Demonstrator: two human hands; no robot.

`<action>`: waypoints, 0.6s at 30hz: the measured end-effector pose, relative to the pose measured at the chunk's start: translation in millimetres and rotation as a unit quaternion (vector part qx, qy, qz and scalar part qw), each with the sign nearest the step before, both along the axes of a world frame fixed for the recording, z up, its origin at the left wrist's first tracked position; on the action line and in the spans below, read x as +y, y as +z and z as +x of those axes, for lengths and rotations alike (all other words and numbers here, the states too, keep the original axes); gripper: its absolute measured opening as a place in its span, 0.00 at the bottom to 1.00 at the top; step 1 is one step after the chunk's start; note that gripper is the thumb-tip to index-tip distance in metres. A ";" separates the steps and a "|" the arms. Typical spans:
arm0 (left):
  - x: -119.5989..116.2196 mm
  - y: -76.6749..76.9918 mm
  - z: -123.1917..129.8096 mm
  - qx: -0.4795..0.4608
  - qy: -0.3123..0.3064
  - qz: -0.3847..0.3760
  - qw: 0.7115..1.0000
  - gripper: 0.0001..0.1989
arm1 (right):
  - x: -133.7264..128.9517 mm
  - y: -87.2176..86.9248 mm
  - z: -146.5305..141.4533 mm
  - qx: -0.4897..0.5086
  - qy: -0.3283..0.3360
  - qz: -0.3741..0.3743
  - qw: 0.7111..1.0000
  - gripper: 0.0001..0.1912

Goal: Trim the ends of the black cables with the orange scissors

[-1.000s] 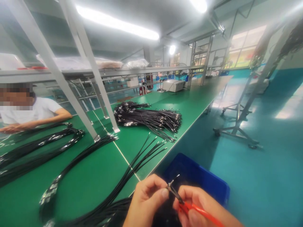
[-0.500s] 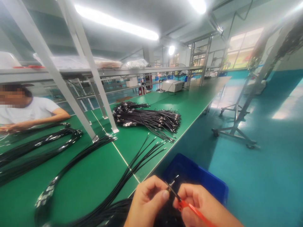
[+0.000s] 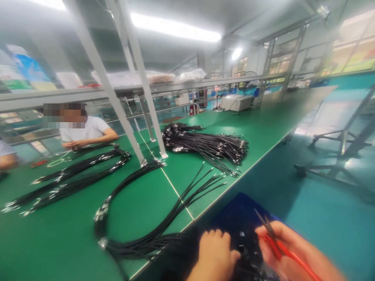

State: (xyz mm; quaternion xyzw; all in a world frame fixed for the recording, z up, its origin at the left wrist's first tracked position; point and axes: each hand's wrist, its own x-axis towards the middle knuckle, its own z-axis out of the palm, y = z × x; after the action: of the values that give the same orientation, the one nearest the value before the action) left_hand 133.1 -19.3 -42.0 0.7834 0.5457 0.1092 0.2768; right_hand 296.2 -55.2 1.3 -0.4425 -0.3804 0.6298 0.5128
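Observation:
My right hand point(image 3: 281, 246) holds a pair of red-handled scissors point(image 3: 274, 240), its thin dark blades pointing up and away, slightly apart. To its left, my left hand point(image 3: 215, 249) shows its back, fingers curled down over dark cables at the table's edge; what lies under the fingers is hidden. A bundle of black cables point(image 3: 164, 222) with silver tips curves across the green table toward this hand. Below and between my hands is a dark, blurred heap with small shiny bits, in front of a blue bin point(image 3: 240, 205).
A thick pile of black cables point(image 3: 205, 142) lies farther along the green table point(image 3: 70, 246). More cable bundles point(image 3: 84, 168) lie at left, before a seated person point(image 3: 84, 130). Grey posts point(image 3: 146, 78) carry a shelf. A wheeled metal stand point(image 3: 336, 168) is on the floor at right.
My hands have moved apart. The left has turned back-up and left the small piece it pinched; the scissors have moved right, away from it. The view has swung left.

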 end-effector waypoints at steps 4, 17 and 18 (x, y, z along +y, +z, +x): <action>-7.0 -0.3 -17.4 0.034 -0.027 0.000 0.999 0.09 | 0.4 0.6 5.4 0.004 -0.005 -0.006 1.000 0.21; 48.5 47.1 -120.8 0.040 0.248 0.093 0.963 0.08 | -4.0 44.2 -11.9 0.037 -0.177 0.050 0.982 0.20; 50.6 52.2 -124.0 0.012 0.249 0.086 0.965 0.06 | -4.0 46.2 -11.8 0.041 -0.193 0.061 0.978 0.19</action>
State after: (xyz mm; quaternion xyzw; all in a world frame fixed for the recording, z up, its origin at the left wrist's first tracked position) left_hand 9.1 31.3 10.2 0.6447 0.7155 0.2115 0.1662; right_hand 284.4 -59.2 47.5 -0.4492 -0.3046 0.5119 0.6659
